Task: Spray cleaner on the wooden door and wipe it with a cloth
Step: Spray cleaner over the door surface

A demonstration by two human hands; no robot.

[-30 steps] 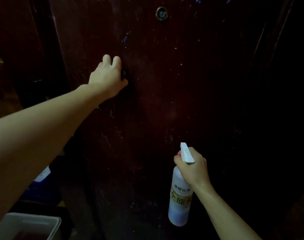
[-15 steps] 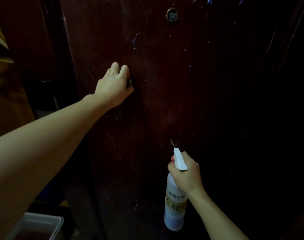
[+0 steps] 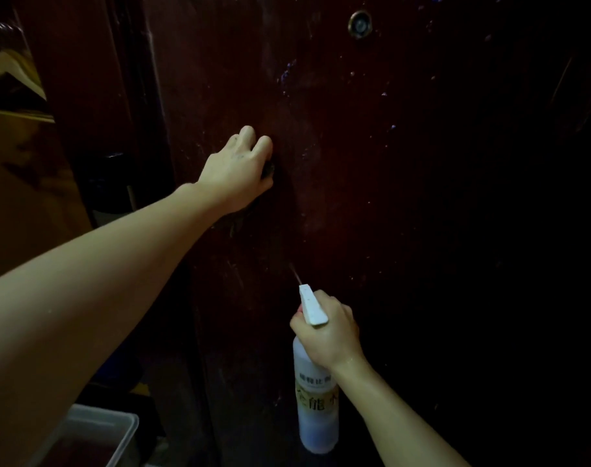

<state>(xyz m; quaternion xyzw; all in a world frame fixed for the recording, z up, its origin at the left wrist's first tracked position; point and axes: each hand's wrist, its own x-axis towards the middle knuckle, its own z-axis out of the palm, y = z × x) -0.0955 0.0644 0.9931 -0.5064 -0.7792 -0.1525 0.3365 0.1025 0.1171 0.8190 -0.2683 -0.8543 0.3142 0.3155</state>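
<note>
Setting: a dimly lit view looking forward and down at a dark reddish-brown wooden door [image 3: 371,197], its surface scuffed and speckled with small pale and bluish marks.
Left hand [image 3: 237,170]: reached out on a bare, straight arm and pressed against the door at mid-height, fingers curled over a small dark thing, probably the cloth [image 3: 269,168]; only a sliver showed past the knuckles, too dark to identify for certain.
Right hand [image 3: 328,335]: lower and to the right, wrapped around the neck of a spray bottle [image 3: 316,409], fingers closed on the trigger side.
Spray bottle: white, upright, with a printed label; its white nozzle [image 3: 311,305] pointed up at the door, and a thin pale streak of spray [image 3: 294,273] showed just off its tip.
Peephole [image 3: 360,25]: a round metal fitting high on the door, above both hands.
Lower left corner: a pale plastic tub [image 3: 119,429] on the floor, contents unclear.
Left edge: dim furniture shapes, too dark to name.
</note>
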